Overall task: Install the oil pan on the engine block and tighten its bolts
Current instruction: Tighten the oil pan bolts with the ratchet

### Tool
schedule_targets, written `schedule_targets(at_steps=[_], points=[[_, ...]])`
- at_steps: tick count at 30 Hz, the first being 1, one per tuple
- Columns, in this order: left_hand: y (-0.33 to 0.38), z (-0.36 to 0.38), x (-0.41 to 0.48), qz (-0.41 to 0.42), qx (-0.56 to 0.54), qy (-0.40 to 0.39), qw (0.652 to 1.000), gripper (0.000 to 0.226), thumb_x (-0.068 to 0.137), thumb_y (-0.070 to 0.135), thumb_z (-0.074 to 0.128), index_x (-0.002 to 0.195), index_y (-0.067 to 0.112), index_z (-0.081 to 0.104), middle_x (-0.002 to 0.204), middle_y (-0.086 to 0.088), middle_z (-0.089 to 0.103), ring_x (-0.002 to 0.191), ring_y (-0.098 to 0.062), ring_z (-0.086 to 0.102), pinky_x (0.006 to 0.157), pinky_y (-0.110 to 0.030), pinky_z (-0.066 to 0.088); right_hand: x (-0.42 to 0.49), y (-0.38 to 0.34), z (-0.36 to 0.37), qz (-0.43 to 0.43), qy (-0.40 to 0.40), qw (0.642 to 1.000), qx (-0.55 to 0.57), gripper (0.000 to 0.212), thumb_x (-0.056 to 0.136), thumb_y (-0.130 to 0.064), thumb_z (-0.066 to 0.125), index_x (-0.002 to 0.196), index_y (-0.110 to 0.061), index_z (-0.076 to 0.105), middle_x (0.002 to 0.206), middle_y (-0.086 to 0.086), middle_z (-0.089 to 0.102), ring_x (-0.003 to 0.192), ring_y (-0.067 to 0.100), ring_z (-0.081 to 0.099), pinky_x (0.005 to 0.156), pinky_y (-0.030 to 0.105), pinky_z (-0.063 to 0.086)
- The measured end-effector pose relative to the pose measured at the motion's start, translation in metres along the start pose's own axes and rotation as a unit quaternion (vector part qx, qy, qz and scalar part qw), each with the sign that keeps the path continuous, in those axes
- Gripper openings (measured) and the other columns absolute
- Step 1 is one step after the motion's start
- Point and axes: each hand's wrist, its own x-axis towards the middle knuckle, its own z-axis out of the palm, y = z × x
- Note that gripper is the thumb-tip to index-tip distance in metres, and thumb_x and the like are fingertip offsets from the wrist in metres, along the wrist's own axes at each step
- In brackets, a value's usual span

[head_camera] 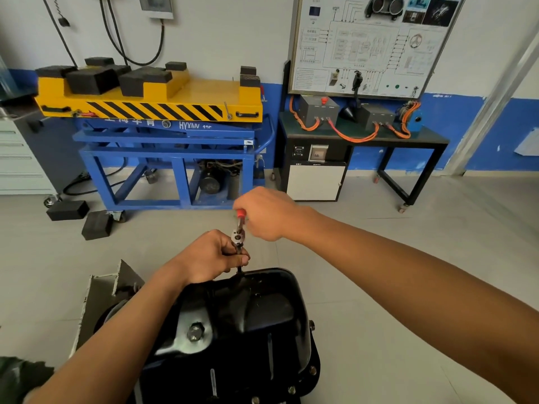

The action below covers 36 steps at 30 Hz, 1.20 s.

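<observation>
Head: ratchet gripped between both hands, above oil pan

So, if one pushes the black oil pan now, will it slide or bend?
Probably neither. The oil pan looks like pressed metal with stamped ribs, so it is likely stiff. Several bolts already sit along its rim, so it should hardly shift. Its glossy paint may feel slippery to bare fingers.
</observation>
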Motion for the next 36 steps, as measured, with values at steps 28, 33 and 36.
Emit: schedule_targets(at_steps=[28, 33, 36], points=[[0.007, -0.001, -0.001, 0.025, 0.026, 0.023, 0.999, 0.016, 0.087, 0.018, 0.078, 0.074, 0.009, 0.078, 0.058, -0.003, 0.061, 0.052, -0.013, 0.047, 0.053, -0.024, 0.040, -0.054, -0.010, -0.011, -0.001, -0.083, 0.996, 0.037, 0.050, 0.078, -0.040, 0.077, 0.048, -0.018, 0.044, 0.042, -0.006, 0.040, 0.045, 0.013, 0.044, 0.046, 0.026, 0.032], [0.007, -0.001, 0.000, 0.008, 0.019, 0.013, 1.000, 0.017, 0.087, 0.024, 0.079, 0.073, 0.013, 0.078, 0.068, -0.018, 0.068, 0.060, -0.020, 0.051, 0.059, -0.032, 0.045, -0.033, 0.008, -0.004, 0.058, 0.020, 0.996, -0.062, 0.031, 0.088, -0.008, 0.065, 0.066, -0.018, 0.045, 0.067, 0.001, 0.044, 0.055, 0.019, 0.044, 0.047, 0.029, 0.034], [0.007, -0.002, -0.001, 0.003, 0.022, 0.012, 1.000, 0.018, 0.086, 0.025, 0.079, 0.075, 0.011, 0.078, 0.082, -0.025, 0.072, 0.065, -0.023, 0.056, 0.063, -0.042, 0.053, -0.017, 0.007, 0.005, 0.045, 0.036, 0.998, -0.025, 0.022, 0.084, 0.004, 0.054, 0.081, -0.017, 0.057, 0.073, 0.000, 0.047, 0.070, 0.026, 0.052, 0.052, 0.031, 0.034]])
